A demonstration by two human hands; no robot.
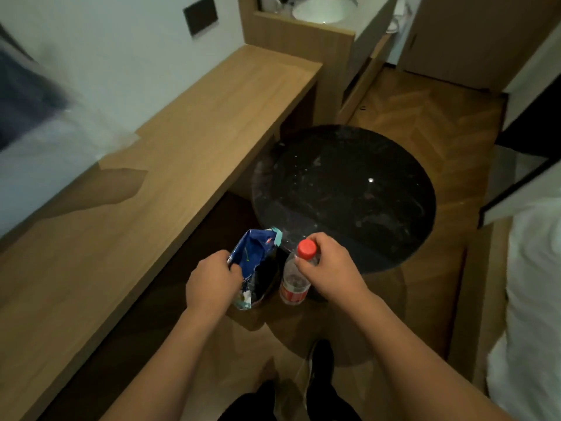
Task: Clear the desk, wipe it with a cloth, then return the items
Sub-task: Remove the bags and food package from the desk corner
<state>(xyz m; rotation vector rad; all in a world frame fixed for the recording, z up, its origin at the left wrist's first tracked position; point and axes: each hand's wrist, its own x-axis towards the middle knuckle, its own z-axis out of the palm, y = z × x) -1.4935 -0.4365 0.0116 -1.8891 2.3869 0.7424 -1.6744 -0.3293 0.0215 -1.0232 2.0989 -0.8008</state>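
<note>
My left hand (212,281) grips the torn edge of a blue snack bag (256,262), which gapes open and hangs over the floor beside the round table. My right hand (329,265) pinches the neck of a clear plastic bottle (294,282) with a red cap and a red label, just below the cap. Both items are held near the front-left rim of the round black table (349,189), whose dark top shows pale specks and smears. The long wooden desk (170,165) runs along the wall to my left with a bare top.
A white bed edge (534,299) lies at the right. A washbasin counter (321,10) sits beyond the desk's far end. Herringbone wood floor surrounds the table. My shoe (321,360) shows below. A blurred dark shape (27,95) is at the upper left.
</note>
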